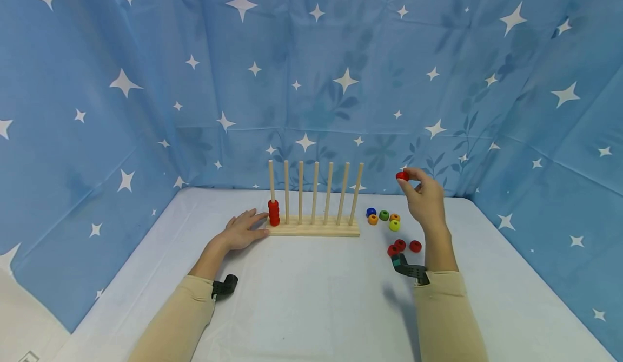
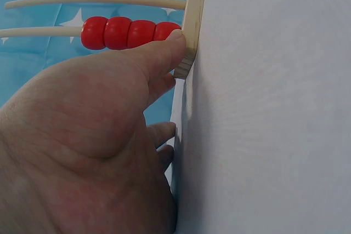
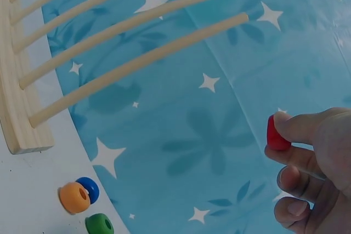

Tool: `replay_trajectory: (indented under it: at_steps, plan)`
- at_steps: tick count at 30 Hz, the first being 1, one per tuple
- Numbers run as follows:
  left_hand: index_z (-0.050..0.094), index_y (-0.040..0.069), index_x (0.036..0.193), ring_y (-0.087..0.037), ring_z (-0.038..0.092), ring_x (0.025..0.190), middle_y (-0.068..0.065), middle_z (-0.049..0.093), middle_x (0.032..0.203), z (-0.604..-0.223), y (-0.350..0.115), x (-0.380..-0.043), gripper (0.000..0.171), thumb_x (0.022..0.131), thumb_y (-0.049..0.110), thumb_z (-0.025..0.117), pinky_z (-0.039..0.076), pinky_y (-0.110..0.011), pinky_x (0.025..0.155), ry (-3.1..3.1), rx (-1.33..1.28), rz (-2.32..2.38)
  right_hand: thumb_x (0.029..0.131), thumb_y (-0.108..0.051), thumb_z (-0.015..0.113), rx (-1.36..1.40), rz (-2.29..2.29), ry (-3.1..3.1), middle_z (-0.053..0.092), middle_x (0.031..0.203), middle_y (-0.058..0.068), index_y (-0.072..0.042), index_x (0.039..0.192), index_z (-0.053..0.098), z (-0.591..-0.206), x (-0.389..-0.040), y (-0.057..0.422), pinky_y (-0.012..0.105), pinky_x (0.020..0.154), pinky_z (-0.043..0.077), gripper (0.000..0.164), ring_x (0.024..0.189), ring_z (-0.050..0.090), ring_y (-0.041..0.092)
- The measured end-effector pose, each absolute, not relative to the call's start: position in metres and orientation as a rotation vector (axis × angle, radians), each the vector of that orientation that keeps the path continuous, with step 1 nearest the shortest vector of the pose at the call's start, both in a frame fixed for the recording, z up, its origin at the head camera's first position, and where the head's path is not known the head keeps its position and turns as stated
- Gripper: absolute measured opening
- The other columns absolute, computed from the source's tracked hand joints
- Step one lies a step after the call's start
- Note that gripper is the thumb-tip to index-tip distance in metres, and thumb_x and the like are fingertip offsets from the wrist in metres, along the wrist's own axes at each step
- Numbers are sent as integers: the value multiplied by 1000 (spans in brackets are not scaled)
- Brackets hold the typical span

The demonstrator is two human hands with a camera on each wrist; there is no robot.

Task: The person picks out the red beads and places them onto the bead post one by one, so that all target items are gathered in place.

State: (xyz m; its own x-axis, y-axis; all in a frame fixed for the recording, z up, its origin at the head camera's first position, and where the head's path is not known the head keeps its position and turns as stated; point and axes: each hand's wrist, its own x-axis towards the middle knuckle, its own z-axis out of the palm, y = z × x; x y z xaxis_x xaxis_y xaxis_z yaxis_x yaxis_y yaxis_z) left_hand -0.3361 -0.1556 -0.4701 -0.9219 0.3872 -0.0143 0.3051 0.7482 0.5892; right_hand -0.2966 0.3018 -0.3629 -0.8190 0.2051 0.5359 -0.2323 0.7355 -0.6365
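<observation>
A wooden bead rack [image 1: 313, 226] with a row of upright pegs stands on the table. Several red beads [image 2: 117, 32] are stacked on its leftmost peg; the other pegs are bare. My left hand [image 1: 242, 231] holds the left end of the rack's base between thumb and index finger, its other fingers extended by the table. To the right of the rack, my right hand [image 1: 425, 198] is raised over the table. Its thumb and index finger pinch a red bead [image 3: 278, 133], while the other fingers curl below.
Right of the rack lie loose beads: blue [image 1: 371, 211], green [image 1: 384, 215], yellow [image 1: 395, 225] and two orange ones [image 1: 372, 219]. Three red beads [image 1: 415, 246] lie nearer, beside the right wrist. A blue star-patterned curtain [image 1: 311, 80] surrounds the white table [image 1: 302, 297].
</observation>
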Motion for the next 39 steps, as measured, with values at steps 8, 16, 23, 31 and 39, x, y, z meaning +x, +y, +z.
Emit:
replay_trajectory:
  at_steps: [8,16,23,31,39]
  plan:
    - [40,16,162,-49,10,159,-26,20,171,-469,-156,-336,65,105,42,60,0,-70,125,2813,547,896,105,-34,63,72,959,-2306,71,124,13,-10,139,64,-358,-294,292,27,54,43,42,72,51,24]
    - [40,16,162,-48,11,159,-26,20,171,-469,-156,-336,65,105,42,59,1,-71,125,2816,546,894,104,-29,67,144,949,-2254,71,120,11,-11,137,67,-352,-292,279,25,51,42,38,65,49,22]
    - [41,15,161,-49,11,159,-26,21,170,-468,-156,-335,66,105,42,60,1,-71,124,2813,543,901,103,-27,68,206,925,-2210,71,115,11,-11,136,68,-351,-292,267,24,48,40,36,58,46,18]
    - [40,15,162,-50,12,158,-28,21,170,-467,-156,-335,66,105,44,59,2,-71,125,2820,556,876,101,-23,70,311,896,-2154,73,114,10,-10,132,70,-352,-296,254,22,45,36,33,52,41,13]
    - [38,16,163,-49,10,159,-26,19,171,-468,-157,-336,67,105,44,58,0,-70,125,2811,553,877,100,-20,72,387,857,-2126,73,111,11,-7,131,70,-352,-296,238,24,45,35,33,51,39,14]
